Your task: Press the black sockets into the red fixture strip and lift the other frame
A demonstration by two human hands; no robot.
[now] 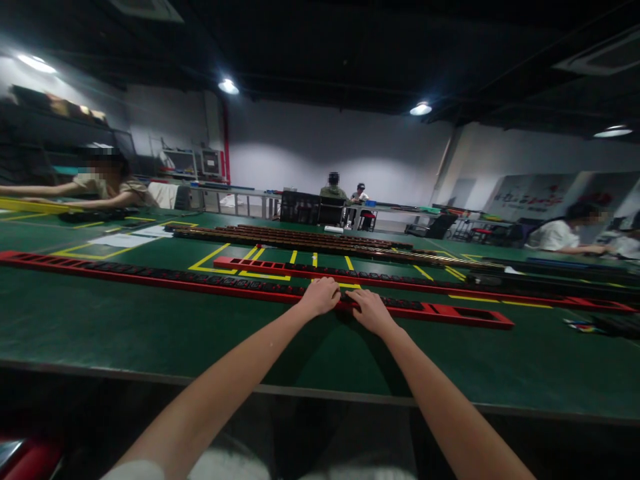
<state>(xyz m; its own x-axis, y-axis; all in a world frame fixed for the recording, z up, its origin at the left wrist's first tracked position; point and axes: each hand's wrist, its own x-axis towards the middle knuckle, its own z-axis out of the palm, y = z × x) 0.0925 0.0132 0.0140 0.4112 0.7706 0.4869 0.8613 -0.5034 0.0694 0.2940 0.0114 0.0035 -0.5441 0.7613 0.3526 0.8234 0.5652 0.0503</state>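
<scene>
Both my arms reach forward over a green table (100, 320). My left hand (321, 295) and my right hand (371, 310) rest side by side on a long red rail (150, 277) that runs across the table and holds a row of small dark parts. The fingers of both hands curl down onto the rail's top. I cannot tell whether either hand grips a part. The rail's right end (475, 317) has empty slots.
A second red rail (450, 290) lies behind the first, and dark rails (300, 238) lie further back. Yellow lines mark the table. Other people sit at the far left (107, 183), back middle (333, 190) and right (565, 233). The table's front edge (320, 393) is near me.
</scene>
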